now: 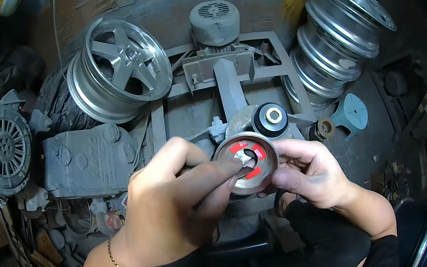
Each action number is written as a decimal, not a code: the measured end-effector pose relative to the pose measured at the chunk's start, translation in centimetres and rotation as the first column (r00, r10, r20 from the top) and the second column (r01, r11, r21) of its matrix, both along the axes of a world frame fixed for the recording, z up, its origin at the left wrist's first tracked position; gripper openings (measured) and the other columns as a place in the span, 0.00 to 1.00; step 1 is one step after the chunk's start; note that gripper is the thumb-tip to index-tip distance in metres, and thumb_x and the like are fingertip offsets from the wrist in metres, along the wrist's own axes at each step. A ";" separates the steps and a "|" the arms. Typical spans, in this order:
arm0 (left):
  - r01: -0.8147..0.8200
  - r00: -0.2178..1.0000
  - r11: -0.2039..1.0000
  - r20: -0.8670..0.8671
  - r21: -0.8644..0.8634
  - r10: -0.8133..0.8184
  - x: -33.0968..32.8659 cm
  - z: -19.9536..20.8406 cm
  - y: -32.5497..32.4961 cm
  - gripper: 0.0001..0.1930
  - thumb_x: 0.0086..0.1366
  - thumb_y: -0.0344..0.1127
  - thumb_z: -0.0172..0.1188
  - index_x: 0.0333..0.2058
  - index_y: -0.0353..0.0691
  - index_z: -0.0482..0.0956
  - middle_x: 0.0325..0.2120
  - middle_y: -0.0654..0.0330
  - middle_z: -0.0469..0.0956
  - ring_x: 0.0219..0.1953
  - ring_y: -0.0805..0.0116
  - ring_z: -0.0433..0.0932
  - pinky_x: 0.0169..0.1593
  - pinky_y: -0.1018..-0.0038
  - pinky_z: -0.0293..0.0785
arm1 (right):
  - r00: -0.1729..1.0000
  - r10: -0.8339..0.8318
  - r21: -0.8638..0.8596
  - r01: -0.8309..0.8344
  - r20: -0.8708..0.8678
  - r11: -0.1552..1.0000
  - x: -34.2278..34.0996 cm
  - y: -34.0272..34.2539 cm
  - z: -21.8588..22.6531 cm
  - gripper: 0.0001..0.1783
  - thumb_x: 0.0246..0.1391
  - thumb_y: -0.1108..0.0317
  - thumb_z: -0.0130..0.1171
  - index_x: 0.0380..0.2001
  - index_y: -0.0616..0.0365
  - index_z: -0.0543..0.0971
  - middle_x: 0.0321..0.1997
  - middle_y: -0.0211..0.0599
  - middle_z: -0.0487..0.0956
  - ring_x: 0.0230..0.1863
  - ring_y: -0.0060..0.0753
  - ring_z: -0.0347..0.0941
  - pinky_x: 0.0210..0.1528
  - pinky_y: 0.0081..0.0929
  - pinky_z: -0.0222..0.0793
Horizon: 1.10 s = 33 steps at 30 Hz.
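Observation:
A round, shallow metal cup (243, 186) with a dark hole in its middle is held up in front of me. Several red pieces of tape or sticker (259, 152) lie around its inner face. My right hand (313, 171) grips the cup's rim from the right, thumb in front and fingers behind. Over the cup's left part reaches my left hand (171, 200), its thumb and fingers pinched together at the inner face near the hole. Whatever that pinch holds is mostly hidden by the fingers.
Just beyond the cup is a black round wheel with a brass-coloured nut (273, 115) on a grey metal frame (157, 125), with a motor (214, 23) behind. A spoked wheel rim (128, 63) leans left; stacked rims (334, 38) stand right. A dusty grey tank (85, 163) sits left.

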<state>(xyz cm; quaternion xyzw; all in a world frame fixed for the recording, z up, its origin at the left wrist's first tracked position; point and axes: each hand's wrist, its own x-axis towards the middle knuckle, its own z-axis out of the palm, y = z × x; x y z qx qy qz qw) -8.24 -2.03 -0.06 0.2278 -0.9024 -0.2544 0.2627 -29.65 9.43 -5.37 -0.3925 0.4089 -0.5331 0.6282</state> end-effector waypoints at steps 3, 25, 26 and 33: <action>-0.004 1.000 1.000 -0.011 -0.018 0.004 -0.2 0.3 0.4 0.16 0.47 0.25 0.72 0.37 0.45 0.89 0.27 0.61 0.71 0.26 0.70 0.72 0.30 0.76 0.69 | 0.997 0.032 -0.045 -0.035 -0.064 0.998 -0.3 0.0 -0.1 0.25 0.70 0.66 0.55 0.65 0.68 0.70 0.51 0.39 0.80 0.46 0.23 0.76 0.51 0.24 0.74; -0.015 1.000 0.999 -0.004 -0.037 0.015 -0.8 0.1 0.5 0.14 0.45 0.25 0.73 0.34 0.46 0.89 0.31 0.61 0.68 0.24 0.72 0.67 0.29 0.77 0.65 | 0.977 0.016 -0.088 -0.036 -0.213 0.996 0.7 0.3 -0.1 0.24 0.71 0.62 0.55 0.64 0.63 0.72 0.48 0.33 0.80 0.42 0.18 0.73 0.45 0.21 0.73; -0.013 1.000 0.999 0.002 -0.034 0.013 -0.8 0.2 0.6 0.14 0.45 0.25 0.73 0.34 0.45 0.89 0.31 0.61 0.68 0.24 0.72 0.67 0.29 0.77 0.65 | 0.977 0.018 -0.087 -0.037 -0.213 0.995 0.7 0.3 -0.1 0.24 0.71 0.62 0.55 0.64 0.63 0.72 0.48 0.33 0.80 0.42 0.18 0.73 0.45 0.21 0.73; 0.002 1.000 0.999 0.008 -0.046 -0.001 -0.8 0.2 0.5 0.13 0.47 0.26 0.73 0.34 0.46 0.89 0.30 0.62 0.69 0.24 0.72 0.68 0.29 0.77 0.65 | 0.979 0.027 -0.057 -0.039 -0.204 0.998 0.8 0.3 0.1 0.24 0.70 0.62 0.55 0.64 0.64 0.72 0.48 0.32 0.80 0.41 0.18 0.74 0.45 0.20 0.73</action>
